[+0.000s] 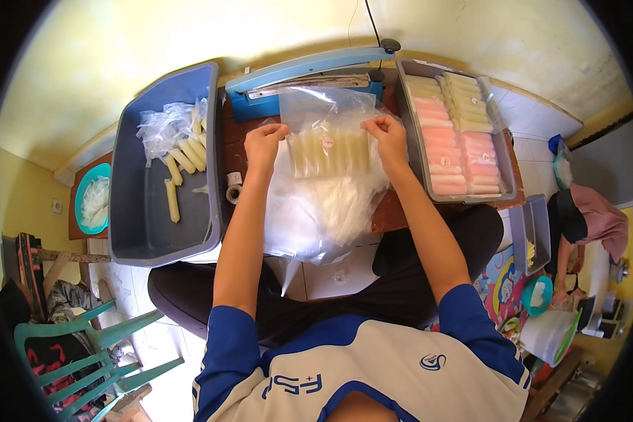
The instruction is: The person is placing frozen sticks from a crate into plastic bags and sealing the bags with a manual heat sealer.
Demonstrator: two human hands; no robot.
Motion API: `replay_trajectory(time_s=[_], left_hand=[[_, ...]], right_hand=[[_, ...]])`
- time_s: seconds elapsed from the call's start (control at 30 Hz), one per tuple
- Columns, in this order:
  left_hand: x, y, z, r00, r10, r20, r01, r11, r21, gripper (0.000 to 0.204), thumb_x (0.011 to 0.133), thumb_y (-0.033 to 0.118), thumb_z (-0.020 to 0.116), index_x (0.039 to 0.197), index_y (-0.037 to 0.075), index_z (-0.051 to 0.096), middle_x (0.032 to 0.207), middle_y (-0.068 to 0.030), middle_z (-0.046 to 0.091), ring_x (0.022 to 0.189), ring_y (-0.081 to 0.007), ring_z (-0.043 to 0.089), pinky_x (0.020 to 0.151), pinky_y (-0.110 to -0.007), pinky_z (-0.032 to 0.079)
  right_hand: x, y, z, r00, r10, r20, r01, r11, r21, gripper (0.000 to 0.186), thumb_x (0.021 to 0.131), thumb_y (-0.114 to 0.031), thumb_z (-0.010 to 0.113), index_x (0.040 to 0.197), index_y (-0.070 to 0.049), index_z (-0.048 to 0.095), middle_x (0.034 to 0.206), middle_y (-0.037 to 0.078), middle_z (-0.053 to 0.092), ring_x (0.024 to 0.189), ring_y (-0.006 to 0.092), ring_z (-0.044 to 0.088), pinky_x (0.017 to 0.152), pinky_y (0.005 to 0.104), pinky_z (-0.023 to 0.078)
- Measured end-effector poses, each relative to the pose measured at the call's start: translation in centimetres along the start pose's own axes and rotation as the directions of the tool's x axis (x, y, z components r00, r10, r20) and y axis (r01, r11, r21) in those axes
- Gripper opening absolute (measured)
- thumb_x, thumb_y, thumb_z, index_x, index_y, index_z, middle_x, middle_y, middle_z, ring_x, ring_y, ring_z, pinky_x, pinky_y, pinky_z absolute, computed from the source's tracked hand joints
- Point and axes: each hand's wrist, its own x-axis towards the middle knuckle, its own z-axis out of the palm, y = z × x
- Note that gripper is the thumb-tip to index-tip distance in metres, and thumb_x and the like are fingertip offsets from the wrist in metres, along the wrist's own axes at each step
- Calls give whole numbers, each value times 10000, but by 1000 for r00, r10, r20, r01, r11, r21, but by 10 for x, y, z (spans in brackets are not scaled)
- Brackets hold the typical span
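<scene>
A clear plastic bag (pixel 330 156) holds a row of pale yellow-green sticks side by side, with a small round label on its front. My left hand (pixel 264 146) pinches the bag's left upper edge, and my right hand (pixel 389 143) pinches the right upper edge. The bag's unfilled upper part lies toward a blue impulse sealer (pixel 253 107), whose long arm is raised. Under the filled bag lies a heap of clear plastic bags (pixel 316 218), hanging over the table's near edge. Left of the heap stands a small roll of labels (pixel 233 190).
At left, a grey bin (pixel 130 246) holds loose pale sticks and crumpled plastic. A grey bin (pixel 413 158) at right holds packed pink and yellowish sticks. A turquoise basin (pixel 81 218), a green chair (pixel 70 359) and another person (pixel 598 218) are farther out.
</scene>
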Motion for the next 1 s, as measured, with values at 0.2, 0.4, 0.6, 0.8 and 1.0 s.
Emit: replay_trajectory(time_s=[0.2,0.4,0.6,0.8,1.0], left_hand=[[-25,40,-9,987,131,-88,-147,967,-207,163,884,76,712,994,-41,738,921,-68,725,867,-117,642,816,-256,483],[-16,41,-16,971,223,-89,-239,879,-412,134,911,69,681,988,-34,717,912,-37,709,823,-89,625,764,-240,483],[-20,37,-13,978,204,-39,-187,785,-591,98,926,34,643,988,-27,689,922,-35,701,834,-89,629,765,-236,486],[-22,29,-13,972,231,-45,-223,840,-494,95,925,-1,627,988,-31,691,904,-33,703,805,-77,630,749,-211,484],[-28,18,-13,967,246,-66,-253,903,-347,86,928,-4,625,978,-25,693,895,-25,702,791,-66,622,737,-206,477]], right_hand=[[-4,-38,-5,974,-225,37,206,940,271,61,929,-48,647,906,-18,599,899,46,696,797,92,625,726,211,460],[-3,-64,-1,961,-274,43,246,915,319,57,947,-37,621,926,2,585,889,73,685,853,123,659,796,234,511],[-5,-65,-4,977,-168,132,109,925,364,46,940,-19,618,932,10,582,897,93,690,835,150,677,791,259,543],[-8,-58,-6,973,-189,130,134,929,346,92,904,3,647,981,21,600,878,94,698,828,138,679,778,245,537],[-10,-49,-8,984,-127,122,95,966,239,153,880,17,639,1030,38,662,907,92,709,824,124,672,767,243,539]])
